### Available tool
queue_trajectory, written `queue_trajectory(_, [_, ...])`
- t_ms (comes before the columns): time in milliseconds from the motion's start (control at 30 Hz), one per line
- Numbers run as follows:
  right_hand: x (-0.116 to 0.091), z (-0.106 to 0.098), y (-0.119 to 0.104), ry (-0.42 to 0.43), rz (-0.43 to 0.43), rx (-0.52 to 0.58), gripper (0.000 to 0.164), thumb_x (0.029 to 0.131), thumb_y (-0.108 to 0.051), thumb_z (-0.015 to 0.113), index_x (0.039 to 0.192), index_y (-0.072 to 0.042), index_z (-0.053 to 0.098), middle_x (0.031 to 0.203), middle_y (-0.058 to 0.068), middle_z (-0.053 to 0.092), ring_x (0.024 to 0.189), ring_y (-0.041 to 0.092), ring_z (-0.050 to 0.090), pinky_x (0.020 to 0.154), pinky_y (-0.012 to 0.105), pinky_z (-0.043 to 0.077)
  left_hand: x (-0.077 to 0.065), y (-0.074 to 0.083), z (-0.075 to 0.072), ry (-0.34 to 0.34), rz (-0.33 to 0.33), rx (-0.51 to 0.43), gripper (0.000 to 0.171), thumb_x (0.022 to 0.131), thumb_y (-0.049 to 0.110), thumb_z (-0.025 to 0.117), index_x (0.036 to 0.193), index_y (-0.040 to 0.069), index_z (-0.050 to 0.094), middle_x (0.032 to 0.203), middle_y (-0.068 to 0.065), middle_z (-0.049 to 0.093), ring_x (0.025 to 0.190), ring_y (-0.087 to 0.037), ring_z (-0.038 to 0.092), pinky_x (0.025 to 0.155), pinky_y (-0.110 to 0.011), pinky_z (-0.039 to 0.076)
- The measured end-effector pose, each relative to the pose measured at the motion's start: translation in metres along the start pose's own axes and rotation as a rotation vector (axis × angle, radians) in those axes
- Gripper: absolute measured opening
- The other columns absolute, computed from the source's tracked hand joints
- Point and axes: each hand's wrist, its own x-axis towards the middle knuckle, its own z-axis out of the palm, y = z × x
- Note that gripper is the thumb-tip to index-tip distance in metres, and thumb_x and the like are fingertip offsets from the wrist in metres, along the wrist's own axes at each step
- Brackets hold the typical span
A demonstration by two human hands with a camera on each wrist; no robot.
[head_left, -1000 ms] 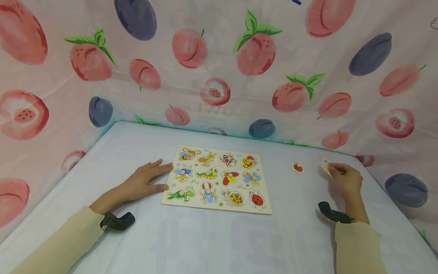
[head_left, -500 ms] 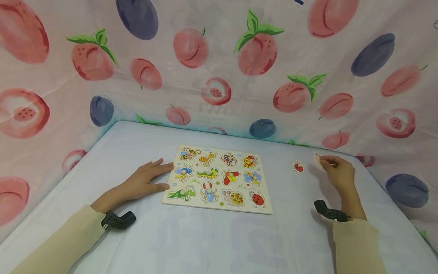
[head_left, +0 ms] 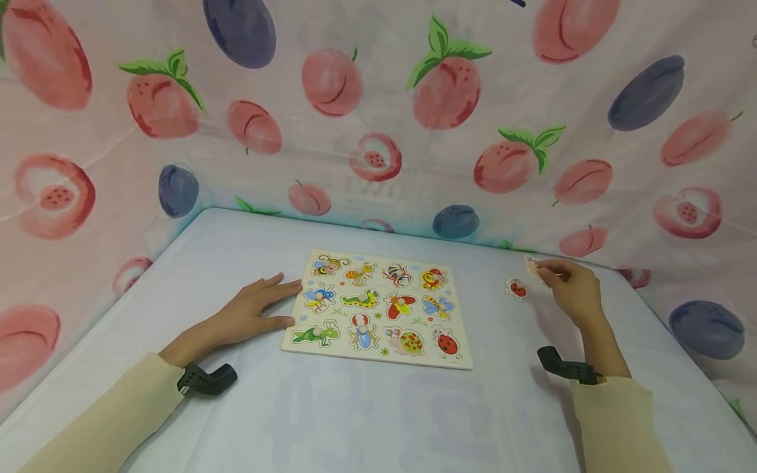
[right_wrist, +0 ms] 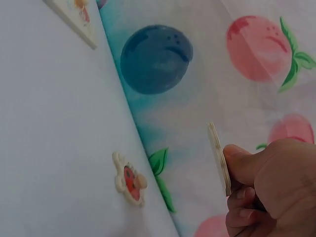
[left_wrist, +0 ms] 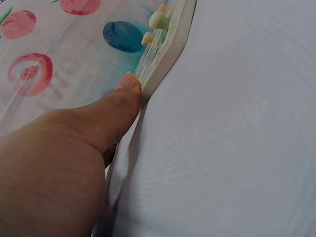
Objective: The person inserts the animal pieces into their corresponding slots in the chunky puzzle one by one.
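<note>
A wooden peg puzzle board (head_left: 378, 355) with several insect pictures lies on the table, many bearing small knobs. My left hand (head_left: 251, 312) rests at the board's left side with fingers spread. In the left wrist view its thumb (left_wrist: 121, 98) touches the board's edge. To the right of the board, my right hand (head_left: 573, 289) pinches a thin wooden puzzle piece (head_left: 534, 268) above the table. This piece (right_wrist: 218, 158) shows edge-on in the right wrist view, so its picture is hidden there. Just below and left of it, a red ladybug puzzle piece (head_left: 517, 289) lies on the table.
A white cloth covers the table (head_left: 355, 420). Behind and at both sides hangs a fruit-printed curtain (head_left: 378, 92), meeting the table at its back edge. Each wrist wears a black camera mount (head_left: 207, 380).
My right hand has moved left and slightly away from me with the pinched puzzle piece, closer to the loose ladybug piece. My left hand stays at the board's edge.
</note>
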Motion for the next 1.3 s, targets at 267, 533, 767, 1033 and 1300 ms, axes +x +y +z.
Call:
queue_trajectory(267, [-0.010, -0.007, -0.040, -0.043, -0.040, 0.003, 0.036, 0.098, -0.034, 0.054, 0.118, -0.006, 0.066, 0.104, 0.017, 0.065, 0.089, 0.027, 0.057, 0.065, 0.032, 0.044, -0.001, 0.001, 0.000, 0.001, -0.009, 0.000, 0.072, 0.087, 0.048, 0.065, 0.146, 0.012, 0.042, 0.151, -0.003, 0.036, 0.142, -0.038, 0.016, 0.109, -0.060, 0.010])
queue_trajectory(533, [-0.013, -0.007, -0.056, -0.065, -0.092, 0.002, 0.033, 0.099, -0.031, 0.054, 0.118, -0.007, 0.066, 0.104, 0.015, 0.064, 0.088, 0.026, 0.053, 0.060, 0.028, 0.045, 0.000, 0.000, 0.001, 0.004, -0.008, 0.002, 0.072, 0.087, 0.048, 0.065, 0.146, 0.013, 0.042, 0.151, -0.003, 0.037, 0.142, -0.037, 0.017, 0.109, -0.060, 0.010])
queue_trajectory(767, [-0.017, -0.001, -0.072, -0.067, -0.195, 0.025, 0.027, 0.098, -0.023, 0.057, 0.114, -0.005, 0.067, 0.097, 0.015, 0.066, 0.078, 0.024, 0.054, 0.053, 0.025, 0.045, 0.000, 0.001, 0.002, 0.003, -0.020, 0.004, 0.072, 0.087, 0.048, 0.065, 0.146, 0.013, 0.042, 0.151, -0.003, 0.036, 0.142, -0.038, 0.016, 0.109, -0.060, 0.010])
queue_trajectory(1033, [-0.022, 0.009, -0.088, -0.106, -0.257, 0.056, 0.022, 0.096, -0.020, 0.061, 0.110, -0.006, 0.069, 0.090, 0.012, 0.066, 0.071, 0.023, 0.056, 0.049, 0.025, 0.045, 0.000, 0.001, 0.002, 0.004, -0.014, 0.009, 0.071, 0.087, 0.046, 0.066, 0.145, 0.012, 0.043, 0.151, -0.003, 0.037, 0.142, -0.037, 0.017, 0.109, -0.060, 0.011])
queue_trajectory(1300, [-0.027, 0.019, -0.104, -0.159, -0.284, 0.059, 0.018, 0.095, -0.017, 0.061, 0.108, -0.006, 0.069, 0.091, 0.009, 0.066, 0.075, 0.023, 0.056, 0.056, 0.029, 0.045, 0.001, 0.002, 0.001, 0.005, -0.016, 0.011, 0.071, 0.087, 0.045, 0.067, 0.145, 0.012, 0.043, 0.150, -0.004, 0.037, 0.141, -0.037, 0.017, 0.109, -0.060, 0.011])
